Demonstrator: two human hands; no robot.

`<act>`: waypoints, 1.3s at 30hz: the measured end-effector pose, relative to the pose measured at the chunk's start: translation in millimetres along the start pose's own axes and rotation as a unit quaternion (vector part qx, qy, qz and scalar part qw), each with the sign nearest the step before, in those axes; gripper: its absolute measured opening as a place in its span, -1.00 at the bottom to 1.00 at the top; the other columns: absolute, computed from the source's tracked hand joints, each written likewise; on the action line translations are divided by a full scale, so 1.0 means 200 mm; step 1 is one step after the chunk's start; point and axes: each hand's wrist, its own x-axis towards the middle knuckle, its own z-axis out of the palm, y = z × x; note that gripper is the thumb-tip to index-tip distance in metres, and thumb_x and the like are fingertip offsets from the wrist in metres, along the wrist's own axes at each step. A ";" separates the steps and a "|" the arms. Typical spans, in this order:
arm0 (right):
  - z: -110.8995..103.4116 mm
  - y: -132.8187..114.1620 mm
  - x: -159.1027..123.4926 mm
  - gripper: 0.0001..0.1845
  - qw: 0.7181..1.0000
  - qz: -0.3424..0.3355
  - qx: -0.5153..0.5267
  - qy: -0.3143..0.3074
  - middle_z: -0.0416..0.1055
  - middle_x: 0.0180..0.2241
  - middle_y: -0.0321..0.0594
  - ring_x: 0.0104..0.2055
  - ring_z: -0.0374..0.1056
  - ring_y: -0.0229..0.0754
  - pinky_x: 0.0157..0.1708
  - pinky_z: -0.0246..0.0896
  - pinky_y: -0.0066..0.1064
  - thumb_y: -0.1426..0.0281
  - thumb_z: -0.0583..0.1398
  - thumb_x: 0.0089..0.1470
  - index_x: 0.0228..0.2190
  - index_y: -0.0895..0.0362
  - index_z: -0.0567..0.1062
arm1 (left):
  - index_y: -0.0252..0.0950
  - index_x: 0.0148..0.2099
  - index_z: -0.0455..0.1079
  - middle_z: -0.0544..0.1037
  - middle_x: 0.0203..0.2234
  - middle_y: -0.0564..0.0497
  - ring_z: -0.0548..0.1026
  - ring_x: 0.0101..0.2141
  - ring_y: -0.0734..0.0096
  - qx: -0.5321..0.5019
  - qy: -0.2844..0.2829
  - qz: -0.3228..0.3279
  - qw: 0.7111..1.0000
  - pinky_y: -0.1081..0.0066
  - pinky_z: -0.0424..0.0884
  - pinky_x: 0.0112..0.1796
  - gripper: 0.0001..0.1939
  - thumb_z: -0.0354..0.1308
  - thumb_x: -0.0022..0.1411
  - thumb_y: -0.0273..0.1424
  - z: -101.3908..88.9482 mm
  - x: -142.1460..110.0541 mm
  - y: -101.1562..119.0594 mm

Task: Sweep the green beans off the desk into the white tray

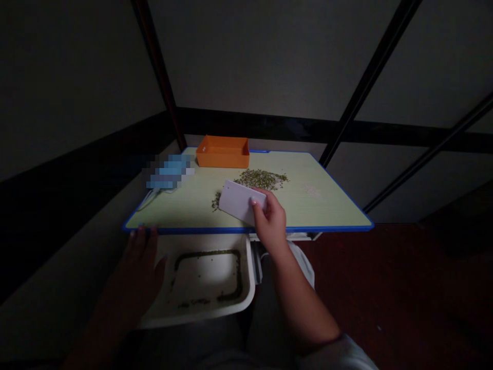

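My right hand grips a flat white card-like scraper with a small hole near one corner, held tilted above the table. Beside its left edge lies a small clump of dark seeds. A wider pile of small green and pale seeds or beans is spread just beyond the scraper. Below the table's front edge sits a white basin, with more green bits lining its floor edges. My left hand is over the basin's left side, dim, fingers stretched toward the table edge and thumb apart.
The pale green table has a blue edge. An orange open box stands at its back left. A blurred-out blue object with a cable is on the left. Faint pale bits lie to the right. Dark-framed panels rise behind.
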 end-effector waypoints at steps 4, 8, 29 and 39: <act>0.00 0.00 0.00 -0.73 1.000 0.000 -0.007 -0.009 0.56 -0.11 -0.13 0.00 0.46 -0.06 -0.02 0.35 -0.27 0.31 0.12 0.20 -0.08 0.07 0.47 | -0.46 0.39 -0.12 0.08 0.34 -0.46 0.03 0.36 -0.19 -0.003 0.000 -0.004 1.000 -0.13 0.23 0.25 -0.31 -0.23 0.32 -0.23 0.00 0.00 0.01; 0.00 0.00 0.00 -0.73 1.000 0.004 -0.028 -0.003 0.57 -0.13 -0.14 0.00 0.45 -0.04 -0.03 0.35 -0.26 0.30 0.12 0.20 -0.09 0.07 0.48 | -0.50 0.38 -0.08 0.11 0.33 -0.48 0.05 0.35 -0.20 -0.006 -0.005 -0.011 1.000 -0.12 0.23 0.25 -0.31 -0.25 0.32 -0.22 -0.01 0.01 0.01; 0.01 0.01 0.00 -0.73 1.000 0.011 0.005 -0.001 0.57 -0.11 -0.13 -0.02 0.46 -0.05 0.00 0.33 -0.25 0.31 0.14 0.19 -0.09 0.07 0.47 | -0.54 0.36 -0.03 0.07 0.34 -0.48 -0.01 0.38 -0.16 -0.028 -0.032 -0.028 0.999 -0.08 0.16 0.29 -0.30 -0.26 0.30 -0.19 -0.01 0.00 0.01; 0.01 0.01 0.00 -0.73 1.000 0.016 -0.002 -0.001 0.57 -0.13 -0.13 0.01 0.45 -0.03 0.03 0.33 -0.22 0.29 0.14 0.19 -0.09 0.06 0.48 | -0.48 0.38 -0.07 0.07 0.35 -0.45 -0.02 0.38 -0.16 -0.026 -0.030 -0.029 0.999 -0.10 0.19 0.27 -0.30 -0.27 0.31 -0.19 -0.01 0.01 0.01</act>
